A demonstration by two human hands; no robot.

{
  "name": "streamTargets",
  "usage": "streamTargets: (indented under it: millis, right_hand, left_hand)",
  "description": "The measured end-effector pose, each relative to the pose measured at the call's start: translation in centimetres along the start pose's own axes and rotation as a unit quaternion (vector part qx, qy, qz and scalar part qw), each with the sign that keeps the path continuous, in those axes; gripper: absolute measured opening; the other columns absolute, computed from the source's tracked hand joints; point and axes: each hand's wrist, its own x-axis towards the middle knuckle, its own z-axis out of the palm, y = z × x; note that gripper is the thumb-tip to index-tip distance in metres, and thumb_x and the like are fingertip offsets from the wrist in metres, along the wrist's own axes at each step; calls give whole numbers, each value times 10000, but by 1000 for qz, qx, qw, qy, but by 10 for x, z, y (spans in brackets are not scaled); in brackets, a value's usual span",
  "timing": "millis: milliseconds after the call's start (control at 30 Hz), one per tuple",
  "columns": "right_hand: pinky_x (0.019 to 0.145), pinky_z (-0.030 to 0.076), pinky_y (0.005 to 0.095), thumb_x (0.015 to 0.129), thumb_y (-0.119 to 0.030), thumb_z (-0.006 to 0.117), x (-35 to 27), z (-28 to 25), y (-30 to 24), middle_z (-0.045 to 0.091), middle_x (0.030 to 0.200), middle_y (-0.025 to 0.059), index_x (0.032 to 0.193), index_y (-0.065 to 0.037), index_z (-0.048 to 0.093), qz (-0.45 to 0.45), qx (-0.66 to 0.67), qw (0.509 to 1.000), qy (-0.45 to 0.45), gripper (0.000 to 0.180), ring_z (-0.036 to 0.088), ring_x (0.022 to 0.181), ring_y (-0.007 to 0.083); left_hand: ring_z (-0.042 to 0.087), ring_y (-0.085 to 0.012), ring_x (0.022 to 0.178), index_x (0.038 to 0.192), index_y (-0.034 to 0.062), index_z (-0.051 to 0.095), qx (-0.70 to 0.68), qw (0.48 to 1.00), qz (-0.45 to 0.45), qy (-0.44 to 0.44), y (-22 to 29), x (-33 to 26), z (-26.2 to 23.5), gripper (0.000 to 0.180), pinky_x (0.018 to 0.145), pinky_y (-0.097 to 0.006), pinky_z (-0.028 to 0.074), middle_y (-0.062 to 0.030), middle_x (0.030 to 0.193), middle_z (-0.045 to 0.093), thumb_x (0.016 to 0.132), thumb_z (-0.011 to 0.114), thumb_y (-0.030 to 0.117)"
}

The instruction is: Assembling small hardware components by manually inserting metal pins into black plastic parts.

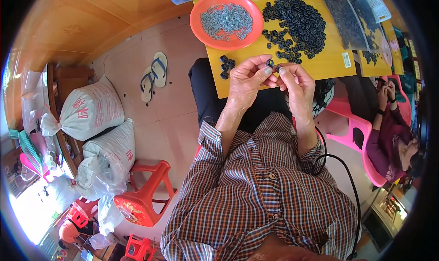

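My left hand [245, 81] pinches a small black oval ring-shaped part [270, 63] between thumb and fingertips, above the near edge of the yellow table [247, 71]. Close against it, my right hand [299, 85] is closed in a pinch at the fingertips. A small dark bit shows between the two hands, but I cannot make out what the right fingers hold. Beyond my hands lies a big pile of the same black parts [299, 25]. Left of that pile, a red plate [199, 25] carries many small grey metal screws. A small group of black parts [225, 66] sits by my left hand.
A clear plastic box [345, 21] with more black parts stands at the far right. Another person [388, 137] sits on a pink chair [350, 117] to the right. On the left are white sacks [93, 108], a red stool [141, 201] and flip-flops [153, 76].
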Motion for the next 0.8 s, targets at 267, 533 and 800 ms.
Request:
streamTargets:
  millis: [267,533,800]
  right_hand:
    - [583,384,177,909,-94,586,0,1,0,593,790,10,933,34,614,-13,-13,1000,1,133,455,623,27]
    - [591,397,165,911,-98,585,-2,4,-3,595,771,-4,944,26,622,-44,-66,997,16,134,467,631,21]
    - [585,400,171,901,-93,595,-6,11,-15,594,772,-6,927,25,627,-47,-44,998,12,126,467,630,22]
  left_hand:
    - [671,-159,749,1157,-34,584,33,999,31,-6,-1,1,0,275,658,-273,597,-92,873,640,884,566,-61]
    - [653,-142,739,1141,-28,598,70,996,55,-4,-4,1,-2,262,646,-256,585,-78,863,645,882,576,-55]
    - [641,-120,729,1146,-6,606,-85,995,-19,-40,-1,0,-2,262,637,-244,569,-61,849,638,888,576,-39]
